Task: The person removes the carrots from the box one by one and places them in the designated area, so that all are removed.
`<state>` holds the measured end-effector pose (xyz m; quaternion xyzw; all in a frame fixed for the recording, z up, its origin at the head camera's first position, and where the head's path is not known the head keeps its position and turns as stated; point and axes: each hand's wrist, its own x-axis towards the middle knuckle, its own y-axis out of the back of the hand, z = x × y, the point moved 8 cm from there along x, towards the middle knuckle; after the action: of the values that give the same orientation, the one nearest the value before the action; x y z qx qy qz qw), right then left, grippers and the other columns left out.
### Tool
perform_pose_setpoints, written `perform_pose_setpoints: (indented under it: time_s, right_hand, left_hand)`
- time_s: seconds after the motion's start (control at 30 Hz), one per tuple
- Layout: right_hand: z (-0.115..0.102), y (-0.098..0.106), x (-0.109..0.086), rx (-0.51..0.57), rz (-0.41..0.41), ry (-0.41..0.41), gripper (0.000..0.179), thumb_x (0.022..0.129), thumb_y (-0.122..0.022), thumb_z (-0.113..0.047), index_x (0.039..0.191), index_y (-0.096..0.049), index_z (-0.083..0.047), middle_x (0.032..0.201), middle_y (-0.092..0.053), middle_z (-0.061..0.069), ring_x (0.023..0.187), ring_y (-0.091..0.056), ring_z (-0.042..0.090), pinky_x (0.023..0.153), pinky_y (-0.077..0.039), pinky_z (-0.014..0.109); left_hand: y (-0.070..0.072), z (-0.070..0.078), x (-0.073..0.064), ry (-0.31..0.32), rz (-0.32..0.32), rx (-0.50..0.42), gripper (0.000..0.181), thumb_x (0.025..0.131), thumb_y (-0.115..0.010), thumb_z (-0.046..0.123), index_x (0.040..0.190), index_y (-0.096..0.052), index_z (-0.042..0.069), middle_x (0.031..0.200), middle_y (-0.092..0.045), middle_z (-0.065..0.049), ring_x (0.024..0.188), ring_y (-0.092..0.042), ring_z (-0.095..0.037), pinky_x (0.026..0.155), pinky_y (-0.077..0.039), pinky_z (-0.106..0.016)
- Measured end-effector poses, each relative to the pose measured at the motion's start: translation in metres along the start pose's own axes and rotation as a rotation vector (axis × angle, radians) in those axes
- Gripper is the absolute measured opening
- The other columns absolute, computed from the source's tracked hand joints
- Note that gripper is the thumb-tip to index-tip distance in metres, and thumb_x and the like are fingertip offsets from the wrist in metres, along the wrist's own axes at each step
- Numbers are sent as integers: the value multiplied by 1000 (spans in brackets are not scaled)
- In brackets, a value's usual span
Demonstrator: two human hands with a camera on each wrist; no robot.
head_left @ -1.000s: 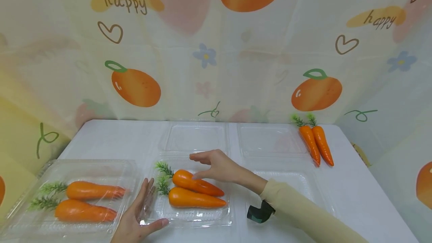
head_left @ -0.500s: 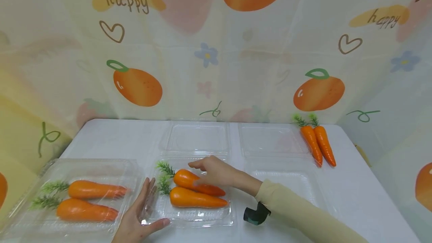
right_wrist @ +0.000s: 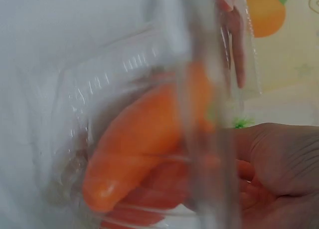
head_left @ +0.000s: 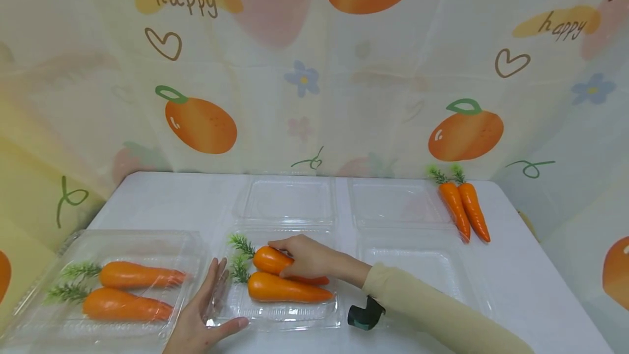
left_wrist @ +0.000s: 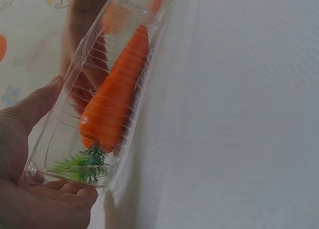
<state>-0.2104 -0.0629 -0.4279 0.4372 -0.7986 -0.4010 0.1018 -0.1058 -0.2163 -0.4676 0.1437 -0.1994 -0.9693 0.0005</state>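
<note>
My left hand [head_left: 196,316] rests at the left end of a clear plastic container [head_left: 275,318], its fingers straight along the wall and the thumb spread at the front corner. Two orange carrots with green frilly tops lie in that container. Across the rear carrot [head_left: 269,259], my right hand [head_left: 312,258] grips the body with thumb and fingers; its middle is hidden under the hand. The front carrot [head_left: 287,288] lies alongside with its tip to the right. In the left wrist view, a carrot [left_wrist: 114,94] shows through the ribbed clear wall.
To the left, a closed clear container [head_left: 184,245] holds two carrots. The middle container's open lid [head_left: 287,201] lies behind it. Another open container [head_left: 417,258] sits under the right forearm. Two loose carrots [head_left: 454,209] lie at the back right, near the patterned curtain [head_left: 344,97].
My right hand has come down from above the rear carrot and taken hold of it. The left hand has stayed at the container's end.
</note>
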Motion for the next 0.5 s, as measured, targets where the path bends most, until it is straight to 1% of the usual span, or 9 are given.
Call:
perform_pose_setpoints:
  time_s: [0.1, 0.27, 0.37, 0.5]
  right_hand:
    - [0, -1, 1, -13, 1, 2, 60, 87, -74, -10, 142, -50, -3, 127, -64, 3, 97, -57, 4, 95, -47, 18]
    - [-2, -1, 2, -15, 17, 14, 59, 85, -75, -8, 140, -53, -4, 122, -66, 2, 91, -55, 4, 89, -47, 15]
    - [-4, 1, 3, -16, 34, 32, 58, 84, -76, -7, 138, -56, -4, 119, -68, 1, 87, -55, 4, 84, -47, 14]
    - [-5, 5, 2, -25, 62, 50, 57, 80, -78, -6, 134, -60, -4, 116, -69, 0, 86, -55, 4, 81, -48, 14]
  left_hand:
    - [0, 0, 0, -13, 6, -7, 124, 72, -88, 28, 158, 1, 16, 164, -11, -9, 149, -9, -34, 116, -10, -62]
    - [1, 0, 0, -18, 10, -7, 124, 72, -87, 27, 158, 1, 16, 164, -11, -8, 149, -10, -34, 116, -11, -61]
    - [0, 0, 0, -20, 10, 0, 124, 73, -87, 29, 158, 2, 16, 164, -11, -9, 148, -11, -35, 116, -11, -62]
    - [0, 0, 0, -25, 12, -3, 124, 73, -87, 28, 158, 2, 15, 164, -11, -9, 148, -11, -34, 116, -12, -61]
